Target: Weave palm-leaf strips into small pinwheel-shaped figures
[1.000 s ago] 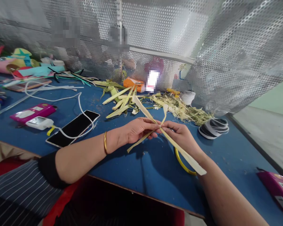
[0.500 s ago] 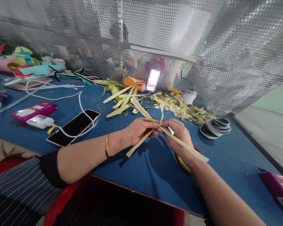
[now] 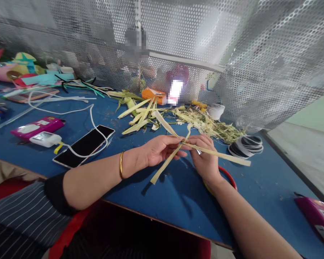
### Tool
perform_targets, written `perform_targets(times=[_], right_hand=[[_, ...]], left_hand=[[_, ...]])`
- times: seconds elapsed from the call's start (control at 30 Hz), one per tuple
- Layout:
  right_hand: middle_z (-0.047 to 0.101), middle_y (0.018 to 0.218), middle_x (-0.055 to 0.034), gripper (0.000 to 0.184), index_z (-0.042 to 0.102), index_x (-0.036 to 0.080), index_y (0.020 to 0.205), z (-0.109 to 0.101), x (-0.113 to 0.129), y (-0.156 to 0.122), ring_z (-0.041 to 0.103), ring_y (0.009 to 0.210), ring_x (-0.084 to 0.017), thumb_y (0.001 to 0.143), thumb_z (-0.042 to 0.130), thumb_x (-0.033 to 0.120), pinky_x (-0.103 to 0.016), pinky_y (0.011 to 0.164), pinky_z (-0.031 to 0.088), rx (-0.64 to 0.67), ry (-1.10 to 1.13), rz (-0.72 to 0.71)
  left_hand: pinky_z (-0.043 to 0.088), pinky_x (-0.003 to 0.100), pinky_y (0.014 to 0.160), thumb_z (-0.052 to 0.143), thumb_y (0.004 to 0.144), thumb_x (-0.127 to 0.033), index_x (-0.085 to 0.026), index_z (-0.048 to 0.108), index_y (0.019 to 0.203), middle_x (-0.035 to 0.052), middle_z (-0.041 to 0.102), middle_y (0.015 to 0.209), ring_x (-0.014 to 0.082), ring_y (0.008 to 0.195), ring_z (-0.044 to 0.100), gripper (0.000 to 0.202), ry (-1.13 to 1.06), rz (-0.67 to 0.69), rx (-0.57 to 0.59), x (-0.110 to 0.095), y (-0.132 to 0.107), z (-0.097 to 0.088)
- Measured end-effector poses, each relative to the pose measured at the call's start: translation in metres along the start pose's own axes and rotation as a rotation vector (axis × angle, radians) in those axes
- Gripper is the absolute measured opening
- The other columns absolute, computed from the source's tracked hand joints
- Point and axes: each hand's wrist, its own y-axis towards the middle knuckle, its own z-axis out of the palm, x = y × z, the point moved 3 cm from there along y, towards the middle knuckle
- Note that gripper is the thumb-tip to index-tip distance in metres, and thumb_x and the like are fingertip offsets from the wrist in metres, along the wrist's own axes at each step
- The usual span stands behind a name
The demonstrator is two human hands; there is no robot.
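Both my hands meet over the blue table (image 3: pixel 162 194), pinching crossed pale leaf strips (image 3: pixel 221 155). My left hand (image 3: pixel 162 149), with a gold bangle on its wrist, pinches the strips where they cross. My right hand (image 3: pixel 203 156) grips the same crossing from the other side. One strip runs out to the right, one hangs down-left toward the table, and others point away toward the mesh wall. A red and yellow ring-shaped thing (image 3: pixel 228 176) lies under my right wrist, partly hidden.
A pile of green and pale leaf strips and scraps (image 3: pixel 178 117) lies beyond my hands. A phone (image 3: pixel 83 145) on a white cable, a white gadget (image 3: pixel 45 139) and a pink case (image 3: pixel 37 126) sit left. Dark coiled bands (image 3: pixel 245 145) and a pink device (image 3: pixel 317 217) sit right. Perforated metal mesh (image 3: pixel 232 54) walls the back.
The long strip that ran down along my right forearm has swung up and now points right, level with the table. My right hand has turned with it; my left hand has hardly moved.
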Motion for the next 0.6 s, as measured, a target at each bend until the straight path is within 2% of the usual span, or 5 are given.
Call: perform_targets(times=[0.13, 0.23, 0.37, 0.47, 0.6], right_hand=[[0.071, 0.088, -0.0020, 0.017, 0.062, 0.024, 0.088, 0.001, 0.004, 0.000, 0.066, 0.087, -0.019, 0.090, 0.050, 0.012, -0.044, 0.101, 0.038, 0.030, -0.035, -0.074], [0.069, 0.086, -0.0018, 0.018, 0.061, 0.024, 0.087, 0.002, 0.004, 0.001, 0.064, 0.086, -0.019, 0.088, 0.048, 0.010, -0.044, 0.102, 0.036, 0.046, -0.047, -0.070], [0.067, 0.096, -0.0051, 0.016, 0.060, 0.023, 0.099, -0.001, 0.002, 0.003, 0.062, 0.095, -0.022, 0.086, 0.054, 0.016, -0.043, 0.093, 0.043, 0.064, 0.031, 0.049], [0.063, 0.089, -0.0042, 0.025, 0.057, 0.023, 0.110, -0.007, 0.002, 0.003, 0.059, 0.086, -0.022, 0.085, 0.058, 0.024, -0.038, 0.081, 0.047, 0.051, 0.137, 0.163], [0.062, 0.075, -0.0005, 0.009, 0.060, 0.023, 0.096, -0.009, 0.005, -0.002, 0.058, 0.072, -0.018, 0.090, 0.058, 0.029, -0.031, 0.068, 0.046, 0.063, 0.181, 0.266]], left_hand=[[0.050, 0.018, 0.052, 0.062, 0.087, -0.013, -0.010, 0.071, 0.085, 0.0080, 0.074, 0.076, 0.0100, 0.055, 0.066, 0.010, 0.034, 0.019, -0.040, 0.002, 0.000, 0.001], [0.050, 0.018, 0.054, 0.062, 0.087, -0.012, -0.010, 0.070, 0.080, 0.0069, 0.073, 0.072, 0.0090, 0.055, 0.065, 0.011, 0.042, 0.033, -0.071, 0.004, -0.001, 0.002], [0.051, 0.022, 0.058, 0.068, 0.084, -0.017, -0.012, 0.069, 0.080, 0.0072, 0.074, 0.078, 0.0113, 0.060, 0.067, 0.007, 0.083, 0.101, -0.112, 0.001, -0.003, 0.003], [0.050, 0.023, 0.056, 0.068, 0.084, -0.019, -0.012, 0.068, 0.078, 0.0078, 0.074, 0.079, 0.0123, 0.059, 0.068, 0.010, 0.123, 0.170, -0.190, -0.006, -0.003, 0.001], [0.049, 0.025, 0.055, 0.066, 0.085, -0.019, -0.012, 0.066, 0.075, 0.0083, 0.073, 0.077, 0.0125, 0.057, 0.067, 0.013, 0.189, 0.196, -0.252, -0.009, 0.000, -0.002]])
